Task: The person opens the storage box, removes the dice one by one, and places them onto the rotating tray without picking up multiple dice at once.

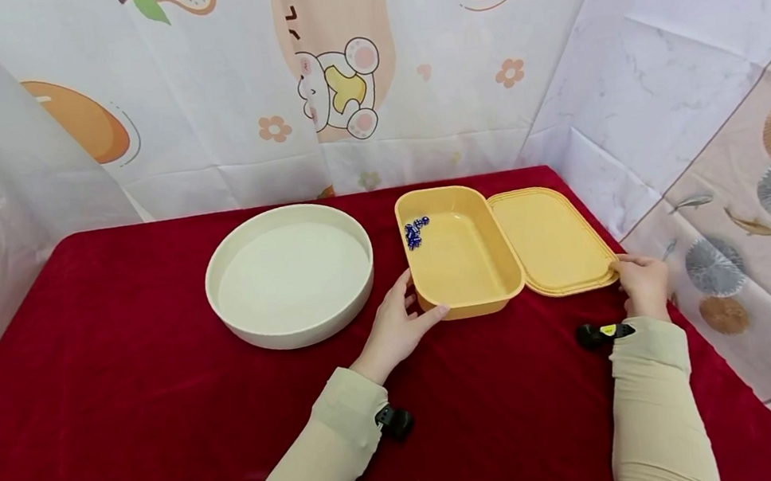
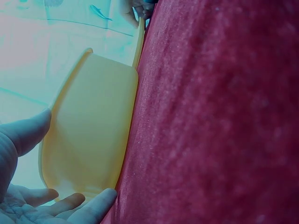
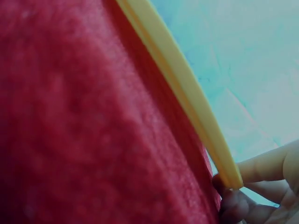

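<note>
A yellow rectangular box (image 1: 464, 263) stands on the table without a cover, with several small blue dice (image 1: 414, 234) gathered at its left side. My left hand (image 1: 397, 331) holds the box's near left corner, the thumb at the near rim and the fingers along the left wall. In the left wrist view the thumb and fingertips touch the box (image 2: 93, 126). Right of the box lies its yellow lid (image 1: 552, 240). My right hand (image 1: 643, 281) pinches the lid's near right corner; the right wrist view shows the lid's edge (image 3: 187, 93) between thumb and fingers.
A round cream tray (image 1: 292, 276) with a raised rim stands left of the box. Dark red cloth (image 1: 123, 401) covers the table. A printed curtain (image 1: 209, 94) hangs behind, and another hanging sheet (image 1: 693, 154) borders the right edge near the lid.
</note>
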Demonstrator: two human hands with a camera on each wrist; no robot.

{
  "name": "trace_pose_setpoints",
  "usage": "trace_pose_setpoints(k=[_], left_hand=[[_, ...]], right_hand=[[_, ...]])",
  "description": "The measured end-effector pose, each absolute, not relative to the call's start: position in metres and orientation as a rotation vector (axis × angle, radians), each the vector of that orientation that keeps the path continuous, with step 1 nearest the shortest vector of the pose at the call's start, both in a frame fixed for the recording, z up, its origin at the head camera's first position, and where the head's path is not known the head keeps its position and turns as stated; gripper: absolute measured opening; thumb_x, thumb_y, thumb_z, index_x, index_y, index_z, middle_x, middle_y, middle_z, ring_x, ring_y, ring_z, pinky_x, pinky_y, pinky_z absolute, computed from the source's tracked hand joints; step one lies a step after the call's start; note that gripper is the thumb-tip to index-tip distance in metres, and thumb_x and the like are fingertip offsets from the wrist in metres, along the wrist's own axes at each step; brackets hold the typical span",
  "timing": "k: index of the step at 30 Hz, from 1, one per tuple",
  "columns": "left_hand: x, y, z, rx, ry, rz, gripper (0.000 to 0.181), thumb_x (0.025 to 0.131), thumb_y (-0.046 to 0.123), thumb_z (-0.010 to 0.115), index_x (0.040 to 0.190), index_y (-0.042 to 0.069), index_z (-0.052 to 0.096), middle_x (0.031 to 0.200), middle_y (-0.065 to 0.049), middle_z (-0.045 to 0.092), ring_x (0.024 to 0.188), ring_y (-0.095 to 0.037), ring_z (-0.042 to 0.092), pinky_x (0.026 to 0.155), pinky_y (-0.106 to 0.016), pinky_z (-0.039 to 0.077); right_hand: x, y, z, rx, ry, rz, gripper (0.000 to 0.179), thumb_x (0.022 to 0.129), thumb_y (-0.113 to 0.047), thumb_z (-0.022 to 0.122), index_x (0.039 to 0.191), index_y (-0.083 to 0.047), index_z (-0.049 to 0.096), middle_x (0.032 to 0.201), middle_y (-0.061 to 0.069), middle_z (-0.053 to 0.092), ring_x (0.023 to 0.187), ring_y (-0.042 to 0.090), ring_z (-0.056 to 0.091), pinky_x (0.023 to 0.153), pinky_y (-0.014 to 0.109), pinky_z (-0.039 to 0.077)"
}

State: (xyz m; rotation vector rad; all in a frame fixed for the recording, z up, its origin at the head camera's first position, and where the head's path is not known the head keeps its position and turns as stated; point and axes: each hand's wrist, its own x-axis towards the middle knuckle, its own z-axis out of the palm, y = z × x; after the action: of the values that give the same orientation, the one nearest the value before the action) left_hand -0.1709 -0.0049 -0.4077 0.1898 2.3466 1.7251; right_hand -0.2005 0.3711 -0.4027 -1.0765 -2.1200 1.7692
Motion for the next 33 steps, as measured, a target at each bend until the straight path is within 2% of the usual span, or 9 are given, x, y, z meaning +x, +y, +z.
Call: trace_pose_setpoints(k=[3, 5, 8, 12, 19, 26, 33], left_hand=[[-0.17, -0.005, -0.408, 0.189, 2.348, 1.723, 0.088, 0.09, 0.03, 0.075, 0.158, 0.011, 0.022, 0.158, -0.014, 0.032, 0.139, -0.03, 0.045, 0.108, -0.043, 0.046], [-0.17, -0.005, -0.408, 0.189, 2.347, 1.724, 0.088, 0.09, 0.03, 0.075, 0.158, 0.011, 0.022, 0.158, -0.014, 0.032, 0.139, -0.03, 0.045, 0.108, -0.043, 0.046], [-0.17, -0.005, -0.408, 0.19, 2.346, 1.725, 0.088, 0.09, 0.03, 0.075, 0.158, 0.011, 0.022, 0.158, -0.014, 0.032, 0.139, -0.03, 0.045, 0.108, -0.043, 0.046], [-0.17, -0.005, -0.407, 0.187, 2.346, 1.722, 0.088, 0.09, 0.03, 0.075, 0.158, 0.012, 0.022, 0.158, -0.013, 0.032, 0.139, -0.03, 0.045, 0.108, -0.043, 0.046], [-0.171, -0.004, -0.408, 0.184, 2.35, 1.716, 0.088, 0.09, 0.031, 0.075, 0.158, 0.012, 0.023, 0.158, -0.013, 0.032, 0.139, -0.03, 0.045, 0.108, -0.043, 0.046], [-0.171, -0.004, -0.407, 0.171, 2.36, 1.703, 0.089, 0.089, 0.031, 0.076, 0.158, 0.013, 0.023, 0.158, -0.012, 0.032, 0.14, -0.029, 0.044, 0.109, -0.043, 0.045], [-0.17, -0.005, -0.404, 0.18, 2.378, 1.684, 0.09, 0.089, 0.032, 0.075, 0.158, 0.012, 0.021, 0.16, -0.012, 0.03, 0.142, -0.028, 0.041, 0.111, -0.042, 0.043]], right_hand=[[-0.201, 0.371, -0.402, -1.048, -2.196, 1.752, 0.016, 0.092, -0.006, 0.061, 0.089, -0.018, 0.071, 0.068, -0.013, 0.052, 0.049, 0.007, 0.047, 0.049, 0.019, 0.043], [-0.201, 0.371, -0.403, -1.026, -2.239, 1.727, 0.015, 0.092, -0.006, 0.06, 0.094, -0.016, 0.07, 0.064, -0.013, 0.052, 0.049, 0.006, 0.046, 0.049, 0.019, 0.043], [-0.202, 0.371, -0.404, -1.001, -2.256, 1.719, 0.017, 0.091, -0.004, 0.059, 0.092, -0.017, 0.069, 0.063, -0.013, 0.051, 0.049, 0.006, 0.046, 0.049, 0.018, 0.043], [-0.203, 0.372, -0.406, -1.0, -2.199, 1.762, 0.024, 0.088, 0.0, 0.058, 0.079, -0.021, 0.067, 0.062, -0.011, 0.052, 0.048, 0.006, 0.047, 0.049, 0.017, 0.043], [-0.203, 0.37, -0.404, -1.047, -2.151, 1.792, 0.021, 0.091, -0.011, 0.06, 0.077, -0.025, 0.069, 0.082, -0.014, 0.051, 0.056, 0.005, 0.051, 0.054, 0.016, 0.046], [-0.203, 0.369, -0.399, -1.021, -2.061, 1.896, 0.028, 0.092, -0.015, 0.062, 0.067, -0.027, 0.066, 0.07, -0.017, 0.055, 0.056, 0.003, 0.054, 0.053, 0.016, 0.046], [-0.202, 0.365, -0.39, -1.059, -2.042, 1.892, 0.017, 0.092, -0.02, 0.063, 0.076, -0.027, 0.066, 0.072, -0.016, 0.057, 0.063, 0.004, 0.054, 0.055, 0.018, 0.044]])
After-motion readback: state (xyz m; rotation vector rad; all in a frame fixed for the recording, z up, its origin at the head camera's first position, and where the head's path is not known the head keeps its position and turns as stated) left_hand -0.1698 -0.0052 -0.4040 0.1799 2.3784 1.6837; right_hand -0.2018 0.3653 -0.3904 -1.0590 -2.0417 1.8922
